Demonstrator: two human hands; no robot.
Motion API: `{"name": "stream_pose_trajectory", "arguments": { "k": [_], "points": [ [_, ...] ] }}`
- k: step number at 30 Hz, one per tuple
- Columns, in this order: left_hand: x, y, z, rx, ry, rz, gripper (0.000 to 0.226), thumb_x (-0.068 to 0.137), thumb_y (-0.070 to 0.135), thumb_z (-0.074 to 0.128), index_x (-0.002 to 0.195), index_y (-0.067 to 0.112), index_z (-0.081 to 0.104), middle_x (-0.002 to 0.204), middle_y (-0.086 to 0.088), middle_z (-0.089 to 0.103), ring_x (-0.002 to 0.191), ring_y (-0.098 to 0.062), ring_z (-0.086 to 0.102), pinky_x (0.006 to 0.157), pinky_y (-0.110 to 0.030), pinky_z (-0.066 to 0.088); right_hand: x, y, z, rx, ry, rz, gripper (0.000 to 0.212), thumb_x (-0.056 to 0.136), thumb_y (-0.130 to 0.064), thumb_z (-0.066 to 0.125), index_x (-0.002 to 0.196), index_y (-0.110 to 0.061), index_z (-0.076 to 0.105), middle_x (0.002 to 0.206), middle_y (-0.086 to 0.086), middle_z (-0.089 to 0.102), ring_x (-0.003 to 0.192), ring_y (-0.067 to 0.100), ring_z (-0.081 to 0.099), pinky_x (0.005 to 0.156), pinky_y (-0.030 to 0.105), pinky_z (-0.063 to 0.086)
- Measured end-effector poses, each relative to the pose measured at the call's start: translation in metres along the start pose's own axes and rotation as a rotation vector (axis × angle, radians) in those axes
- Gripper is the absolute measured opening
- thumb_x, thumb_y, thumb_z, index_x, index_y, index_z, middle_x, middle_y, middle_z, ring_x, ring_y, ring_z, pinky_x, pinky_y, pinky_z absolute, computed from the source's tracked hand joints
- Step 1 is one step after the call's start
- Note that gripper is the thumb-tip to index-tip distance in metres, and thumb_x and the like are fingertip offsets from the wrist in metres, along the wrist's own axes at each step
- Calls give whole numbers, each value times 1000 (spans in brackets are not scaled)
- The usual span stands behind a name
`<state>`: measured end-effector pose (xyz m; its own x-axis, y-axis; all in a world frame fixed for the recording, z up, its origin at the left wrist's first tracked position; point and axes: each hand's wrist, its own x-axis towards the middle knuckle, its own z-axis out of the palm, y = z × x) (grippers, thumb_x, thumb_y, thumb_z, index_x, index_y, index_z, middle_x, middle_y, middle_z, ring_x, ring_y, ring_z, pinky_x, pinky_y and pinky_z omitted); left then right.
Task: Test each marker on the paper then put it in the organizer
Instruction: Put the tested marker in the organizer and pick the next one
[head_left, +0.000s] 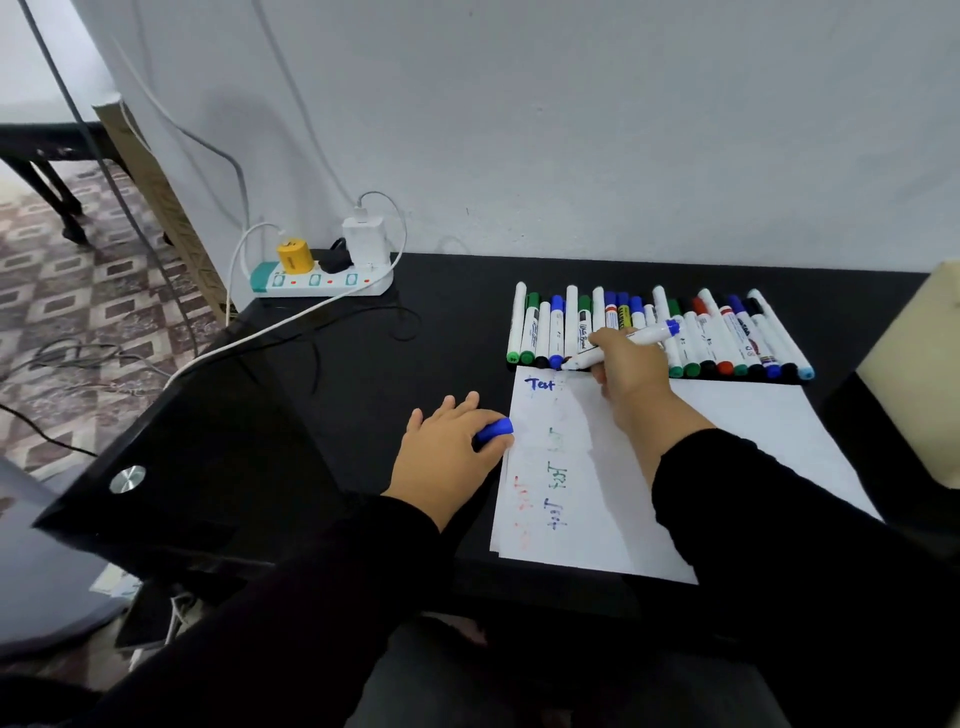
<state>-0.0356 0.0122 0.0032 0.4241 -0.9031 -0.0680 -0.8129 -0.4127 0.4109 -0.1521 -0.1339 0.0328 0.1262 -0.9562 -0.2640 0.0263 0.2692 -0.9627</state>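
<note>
The right hand (626, 371) grips an uncapped marker (621, 345), tip at the top edge of the paper (727, 467) beside a blue "Test"; the left hand (449, 449) pinches the blue cap (494, 431) at the paper's left edge, a row of markers (660, 330) lying behind on the black table (415, 374)

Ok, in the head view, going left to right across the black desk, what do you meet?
White power strip with a yellow plug → left hand pinching a blue marker cap → white paper with "Test" scribbles → right hand holding an uncapped white marker.
</note>
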Motion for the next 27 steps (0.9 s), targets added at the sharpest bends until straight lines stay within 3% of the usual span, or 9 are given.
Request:
{"name": "stream_pose_trajectory", "arguments": {
  "k": [4, 6, 8, 10, 18, 20, 23, 25, 27],
  "points": [
    [-1, 8, -18, -132, -48, -44, 39, 93, 43, 50, 131, 36, 50, 153, 5, 29, 143, -17, 17, 117, -39, 15, -11, -18, -7, 77, -49, -49, 28, 87, -16, 61, 66, -20, 43, 54, -2, 45, 42, 8, 39, 42, 19, 28],
    [-2, 16, -34, -256, 37, -24, 39, 91, 40, 56, 129, 32, 54, 147, 6, 40, 137, -15, 31, 109, -27, 28, -21, -29, -10, 77, -129, -91, 33, 89, -16, 58, 62, -20, 38, 46, -3, 43, 38, 7, 35, 41, 19, 24],
    [-6, 28, -48, -369, 109, 34, 37, 88, 37, 60, 124, 27, 59, 128, 9, 58, 110, -5, 52, 88, -13, 39, -33, -39, -13, 71, -205, -125, 38, 89, -13, 56, 59, -20, 34, 44, -3, 41, 39, 8, 33, 43, 20, 22],
    [-13, 41, -61, -474, 113, 63, 37, 87, 37, 63, 122, 25, 61, 108, 13, 62, 89, 0, 54, 72, -6, 39, -46, -46, -16, 82, -254, -164, 43, 88, -8, 55, 55, -20, 30, 43, -5, 39, 40, 9, 32, 45, 21, 21],
    [-40, 76, -78, -708, 10, 148, 28, 81, 29, 71, 108, 30, 65, 89, 17, 64, 79, 4, 59, 61, 1, 41, -89, -71, -39, -7, -307, -307, 40, 86, -3, 57, 54, -15, 35, 46, 0, 41, 34, 8, 34, 40, 19, 28],
    [-45, 84, -82, -734, -11, 185, 24, 80, 27, 73, 104, 26, 68, 89, 14, 68, 81, 1, 62, 66, 0, 42, -96, -75, -44, -51, -315, -316, 40, 86, -6, 58, 54, -16, 36, 42, -4, 40, 34, 8, 34, 42, 20, 29],
    [-47, 91, -86, -784, -18, 199, 29, 78, 29, 74, 106, 25, 69, 94, 6, 73, 95, -10, 66, 83, -16, 46, -99, -80, -54, -54, -420, -317, 40, 89, -14, 59, 55, -16, 37, 43, -1, 40, 38, 12, 32, 47, 23, 26],
    [-47, 94, -89, -829, 0, 187, 19, 79, 27, 74, 97, 24, 68, 87, 2, 74, 90, -12, 68, 79, -17, 48, -100, -84, -62, -23, -503, -288, 40, 92, -24, 58, 58, -17, 38, 44, 0, 43, 42, 13, 32, 50, 25, 25],
    [-48, 98, -93, -851, 2, 190, 12, 81, 26, 72, 92, 20, 69, 81, 2, 74, 81, -9, 69, 67, -8, 45, -101, -87, -69, -16, -539, -252, 37, 94, -29, 54, 61, -16, 43, 45, 1, 44, 43, 12, 32, 48, 24, 24]
  ]
}}
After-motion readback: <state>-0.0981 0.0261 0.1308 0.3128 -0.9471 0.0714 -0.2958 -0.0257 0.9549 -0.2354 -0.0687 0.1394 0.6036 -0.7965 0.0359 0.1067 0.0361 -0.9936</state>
